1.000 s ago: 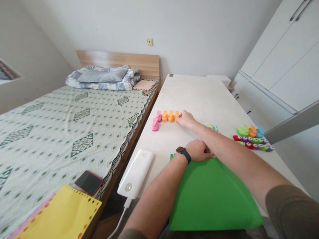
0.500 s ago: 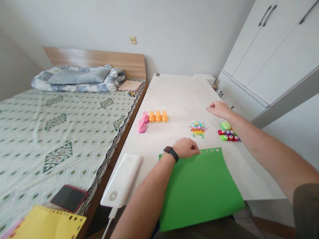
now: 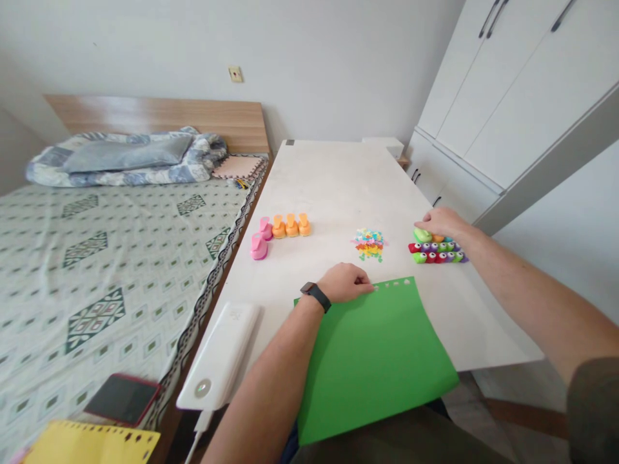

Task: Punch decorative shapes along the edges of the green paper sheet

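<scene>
A green sheet of paper (image 3: 374,354) with small punched holes along its far edge lies over the front of the table. My left hand (image 3: 345,282), a dark watch on its wrist, is closed on that far edge. To the right, my right hand (image 3: 445,222) reaches over a group of craft punches, its fingers closed round a light green craft punch (image 3: 422,236) at the back. In front of that punch, several red, green and purple punches with eye shapes (image 3: 438,257) stand in rows. Small colourful paper cutouts (image 3: 370,245) lie between my hands.
Orange craft punches (image 3: 291,227) and pink ones (image 3: 259,247) stand at the table's left side. A white power bank (image 3: 220,357) with a cable lies at the left edge. A phone (image 3: 123,398) and punched yellow paper (image 3: 91,443) are on the bed (image 3: 145,258). White cabinets (image 3: 512,84) rise at right.
My right hand has moved right and down from above the table to the light green craft punch. My left hand stays on the green paper. The whole view has shifted slightly right.
</scene>
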Tool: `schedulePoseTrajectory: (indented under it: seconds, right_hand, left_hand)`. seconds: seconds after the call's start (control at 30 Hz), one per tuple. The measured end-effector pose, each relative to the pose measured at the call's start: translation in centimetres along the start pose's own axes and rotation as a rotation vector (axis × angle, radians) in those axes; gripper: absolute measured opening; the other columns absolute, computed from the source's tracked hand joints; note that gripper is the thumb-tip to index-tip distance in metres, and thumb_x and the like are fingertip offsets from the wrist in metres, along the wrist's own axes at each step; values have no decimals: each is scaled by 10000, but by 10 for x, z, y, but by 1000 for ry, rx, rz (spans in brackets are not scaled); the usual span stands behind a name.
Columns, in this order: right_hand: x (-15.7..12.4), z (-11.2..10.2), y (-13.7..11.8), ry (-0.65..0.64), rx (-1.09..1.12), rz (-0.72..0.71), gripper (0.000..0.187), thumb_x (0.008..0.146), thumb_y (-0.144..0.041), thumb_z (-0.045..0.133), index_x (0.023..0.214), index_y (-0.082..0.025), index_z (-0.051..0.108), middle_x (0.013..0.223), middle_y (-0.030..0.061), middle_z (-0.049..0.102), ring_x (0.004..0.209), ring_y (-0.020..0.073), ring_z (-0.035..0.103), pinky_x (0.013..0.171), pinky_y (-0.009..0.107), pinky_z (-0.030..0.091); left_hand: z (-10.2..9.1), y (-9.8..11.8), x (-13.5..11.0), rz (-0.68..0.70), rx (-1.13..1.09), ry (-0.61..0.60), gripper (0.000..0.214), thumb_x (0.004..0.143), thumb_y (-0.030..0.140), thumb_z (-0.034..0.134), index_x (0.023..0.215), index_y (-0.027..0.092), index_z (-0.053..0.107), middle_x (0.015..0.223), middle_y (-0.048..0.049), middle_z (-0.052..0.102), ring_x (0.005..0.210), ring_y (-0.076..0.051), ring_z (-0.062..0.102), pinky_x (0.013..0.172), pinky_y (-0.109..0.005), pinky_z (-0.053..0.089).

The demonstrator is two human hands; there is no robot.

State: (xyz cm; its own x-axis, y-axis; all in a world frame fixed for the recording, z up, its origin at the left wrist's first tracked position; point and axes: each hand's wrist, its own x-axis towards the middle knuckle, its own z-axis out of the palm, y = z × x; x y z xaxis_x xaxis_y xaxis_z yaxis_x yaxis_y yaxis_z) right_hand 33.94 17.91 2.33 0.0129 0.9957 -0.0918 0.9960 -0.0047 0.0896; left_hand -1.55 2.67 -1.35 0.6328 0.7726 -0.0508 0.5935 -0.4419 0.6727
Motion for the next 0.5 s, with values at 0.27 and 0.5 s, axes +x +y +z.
schedulePoseTrajectory:
  seconds: [0.27,0.5]
  right_hand:
    - [-16,-10,-14,67,83,-35,349,844,-533,641,861,-193,716,948,129,768,867,272,681,691,334,455]
    - [-58,-20,-32,334,578,36,418,900,-653,575,877,-237,595,865,86,726,793,247,672,722,349,502]
  left_hand:
    - [0,0,0,-12,-19,-2,295,878,458,644,840,202,784,773,-19,741,680,-130,606,611,-231,397]
    - [-3,2,-1,-11,-126,-4,324,879,467,643,810,179,775,724,-19,716,645,-125,579,595,-234,391]
